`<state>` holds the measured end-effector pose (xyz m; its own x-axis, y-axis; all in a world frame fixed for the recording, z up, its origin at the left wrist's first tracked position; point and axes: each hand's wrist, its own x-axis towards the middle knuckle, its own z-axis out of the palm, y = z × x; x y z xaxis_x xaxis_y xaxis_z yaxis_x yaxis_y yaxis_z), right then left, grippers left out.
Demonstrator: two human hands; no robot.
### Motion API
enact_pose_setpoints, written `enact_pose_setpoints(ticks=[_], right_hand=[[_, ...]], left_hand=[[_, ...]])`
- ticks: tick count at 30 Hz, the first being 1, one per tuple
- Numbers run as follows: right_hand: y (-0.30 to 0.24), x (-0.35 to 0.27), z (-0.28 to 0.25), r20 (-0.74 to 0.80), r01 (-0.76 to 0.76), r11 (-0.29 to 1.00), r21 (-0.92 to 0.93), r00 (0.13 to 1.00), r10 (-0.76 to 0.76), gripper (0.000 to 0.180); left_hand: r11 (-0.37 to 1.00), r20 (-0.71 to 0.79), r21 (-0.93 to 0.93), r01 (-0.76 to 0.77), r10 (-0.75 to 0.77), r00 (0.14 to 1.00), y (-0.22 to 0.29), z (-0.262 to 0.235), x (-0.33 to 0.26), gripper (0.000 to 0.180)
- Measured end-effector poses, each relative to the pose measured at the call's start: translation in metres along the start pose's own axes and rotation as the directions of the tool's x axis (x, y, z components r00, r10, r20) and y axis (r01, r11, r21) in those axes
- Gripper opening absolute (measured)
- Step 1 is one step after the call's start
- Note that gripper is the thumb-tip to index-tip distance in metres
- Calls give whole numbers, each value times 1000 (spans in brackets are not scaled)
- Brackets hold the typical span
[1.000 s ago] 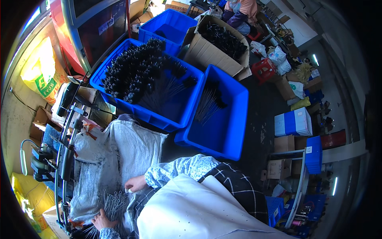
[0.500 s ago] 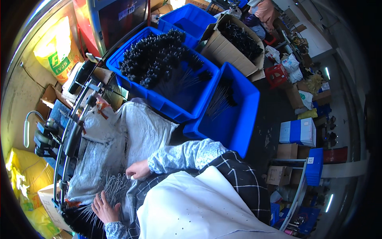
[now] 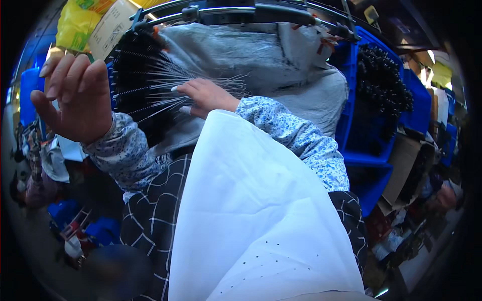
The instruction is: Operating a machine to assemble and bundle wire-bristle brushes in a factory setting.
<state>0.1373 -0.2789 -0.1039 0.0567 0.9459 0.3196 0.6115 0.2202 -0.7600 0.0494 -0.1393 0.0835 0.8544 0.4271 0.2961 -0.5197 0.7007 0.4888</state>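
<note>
My right hand (image 3: 203, 96) rests on a fan of thin metal wires with black ends (image 3: 150, 83), which lie on a grey plastic-covered sheet (image 3: 281, 60). Its fingers press down on the wires; I cannot see them closed around any. My left hand (image 3: 75, 95) is raised at the left, palm open, fingers apart, holding nothing. A white apron (image 3: 251, 215) and checked clothing fill the lower middle of the view.
A dark metal frame (image 3: 241, 12) arcs across the top. Blue bins (image 3: 371, 125) with black pieces (image 3: 381, 85) stand at the right, next to a cardboard box (image 3: 406, 160). A yellow bag (image 3: 80, 22) lies at the top left, clutter at the left.
The view has swung sharply, so the work sheet now lies at the top and the bins at the right. My left hand has lifted off the wires and opened.
</note>
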Motion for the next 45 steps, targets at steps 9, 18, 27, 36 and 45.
enact_pose_setpoints(ticks=[9, 18, 27, 36, 45], right_hand=[[-8, 28, 16, -91, 50, 994, -96, 994, -59, 25], [-17, -20, -119, -430, -118, 955, 270, 873, 230, 27], [-1, -21, -179, -374, -193, 757, 625, 777, 506, 36], [124, 23, -216, -591, -548, 578, -605, 795, 135, 24], [150, 43, -221, -601, -622, 437, -650, 773, 205, 26]], left_hand=[[949, 396, 82, -304, 249, 884, 78, 36, -22, 19], [-368, -448, 812, 454, 106, 887, 23, -47, -62, 19], [-125, -526, 820, 559, 222, 821, 21, -77, -80, 18], [-209, -491, 814, 542, 250, 834, 21, -83, -74, 15], [35, -259, 961, 275, 473, 842, 30, -69, -51, 18]])
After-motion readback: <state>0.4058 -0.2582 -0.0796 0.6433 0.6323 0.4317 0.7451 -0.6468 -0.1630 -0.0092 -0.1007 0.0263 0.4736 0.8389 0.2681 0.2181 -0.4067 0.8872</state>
